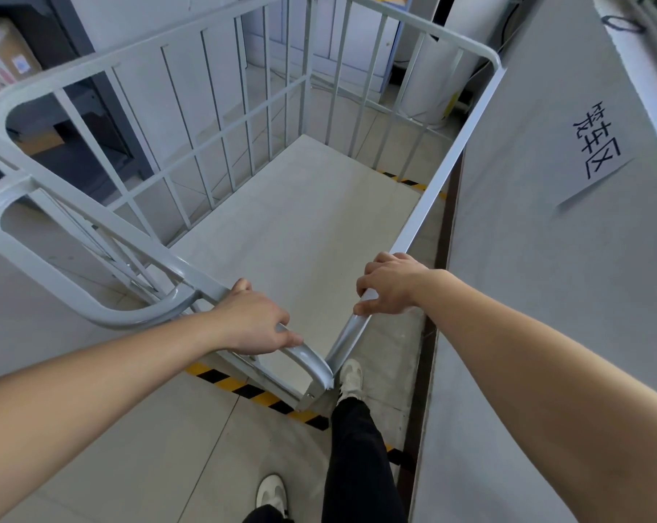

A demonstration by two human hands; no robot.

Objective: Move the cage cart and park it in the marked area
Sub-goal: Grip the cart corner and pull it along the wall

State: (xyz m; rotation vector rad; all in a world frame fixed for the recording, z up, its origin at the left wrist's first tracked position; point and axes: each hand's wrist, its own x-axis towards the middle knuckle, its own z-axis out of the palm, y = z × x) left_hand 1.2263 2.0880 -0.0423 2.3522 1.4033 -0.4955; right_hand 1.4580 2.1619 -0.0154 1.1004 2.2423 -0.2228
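Observation:
The grey metal cage cart [221, 118] fills the middle of the view, with barred sides and a bare flat deck. My left hand [255, 320] grips the top rail near the cart's closest corner. My right hand [389, 286] grips the top rail of the right side, just past that corner. Yellow and black floor tape [251, 392] runs under the near corner, and another strip of tape [408, 181] shows beyond the deck's far right edge. The cart's right side runs close along the wall.
A grey wall [545, 296] on the right carries a paper sign [598, 145] with handwritten characters. Dark shelving [66, 118] with boxes stands at the left. A white cylinder [432, 81] stands behind the cart. My feet [351, 379] are beside the near corner.

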